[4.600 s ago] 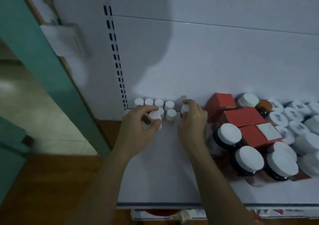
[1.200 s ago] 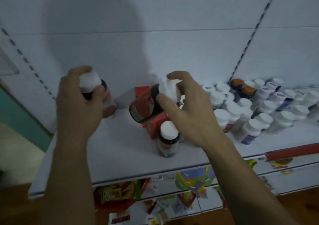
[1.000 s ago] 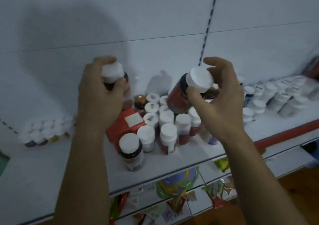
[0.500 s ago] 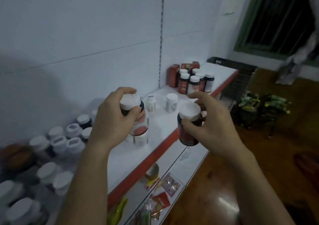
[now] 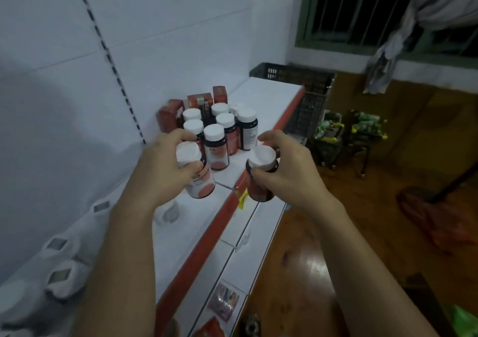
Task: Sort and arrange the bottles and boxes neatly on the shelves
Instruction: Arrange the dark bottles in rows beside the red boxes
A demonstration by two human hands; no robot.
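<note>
Both hands have travelled on along the shelf [image 5: 269,98] since half a second ago, and the group of dark bottles [image 5: 219,135] at its far end, then small and well ahead, now stands just beyond the fingers.

The left hand [image 5: 163,168] has its grip closed round the white cap of a red-labelled bottle [image 5: 200,181], thumb on the near side and fingers over the top. That bottle is off the shelf surface, tilted slightly, and hangs over the middle of the shelf, just before the front bottle of the group.

The right hand [image 5: 292,173] grips the cap of a second dark bottle [image 5: 260,184] in the same way, with the forefinger lifted free above it. This bottle hangs upright at the shelf's red front edge; whether it is over the shelf or just outside it cannot be told.

Red boxes [image 5: 199,100] stand behind the group, against the back wall. White bottles [image 5: 62,277] lie blurred at the near left end of the shelf, and another pale one [image 5: 166,212] shows under the left wrist.
</note>
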